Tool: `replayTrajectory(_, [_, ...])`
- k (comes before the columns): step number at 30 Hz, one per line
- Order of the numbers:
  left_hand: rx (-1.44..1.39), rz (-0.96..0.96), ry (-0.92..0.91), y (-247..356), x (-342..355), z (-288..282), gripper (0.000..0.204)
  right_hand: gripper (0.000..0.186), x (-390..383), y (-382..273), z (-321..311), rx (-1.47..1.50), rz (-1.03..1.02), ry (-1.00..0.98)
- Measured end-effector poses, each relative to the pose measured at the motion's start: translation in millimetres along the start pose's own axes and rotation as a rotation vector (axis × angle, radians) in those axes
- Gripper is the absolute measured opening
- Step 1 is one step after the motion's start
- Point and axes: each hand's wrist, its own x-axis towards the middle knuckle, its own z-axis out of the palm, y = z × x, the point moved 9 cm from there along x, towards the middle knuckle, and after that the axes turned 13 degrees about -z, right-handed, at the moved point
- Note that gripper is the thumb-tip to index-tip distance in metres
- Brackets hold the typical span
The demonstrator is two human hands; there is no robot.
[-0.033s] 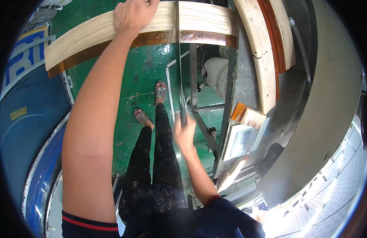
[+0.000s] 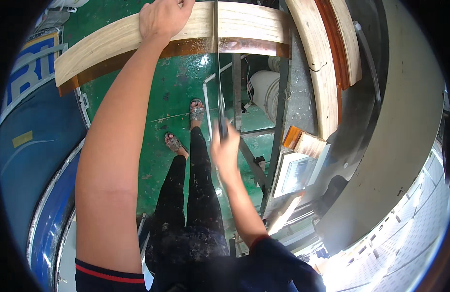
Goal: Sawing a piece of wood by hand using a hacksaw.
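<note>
My left hand (image 2: 164, 19) grips the top of a long curved pale wood board (image 2: 249, 22), its fingers curled near the far edge. The board has a glossy brown lower face (image 2: 251, 47) with pale dust by the cut line. A long thin saw blade (image 2: 218, 73) crosses the board just right of that hand. Lower down, my right hand (image 2: 225, 148) is closed around the saw's dark handle, slightly blurred.
More curved wood pieces (image 2: 322, 78) and a small block (image 2: 305, 141) rest on the metal bench (image 2: 302, 97) at right. A white bucket (image 2: 264, 97) and pipe (image 2: 207, 107) are below. Blue curved panels (image 2: 37, 155) stand left; my sandalled feet are on green floor (image 2: 161, 87).
My right hand and the saw handle have moved away from my body, toward the board. My left hand and the board look unchanged.
</note>
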Motion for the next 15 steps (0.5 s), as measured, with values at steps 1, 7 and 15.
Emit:
replayTrajectory(1, [-0.018,0.000,0.002,7,2,1,0.036,0.028,40,-7,0,-0.039,-0.041,0.030])
replayTrajectory(7, [0.032,-0.025,-0.007,1,3,2,0.038,0.027,93,-22,15,-0.069,-0.001,-0.022])
replayTrajectory(15, [0.052,-0.114,-0.278,-4,5,28,0.048,0.021,-121,66,-28,-0.132,0.098,-0.031])
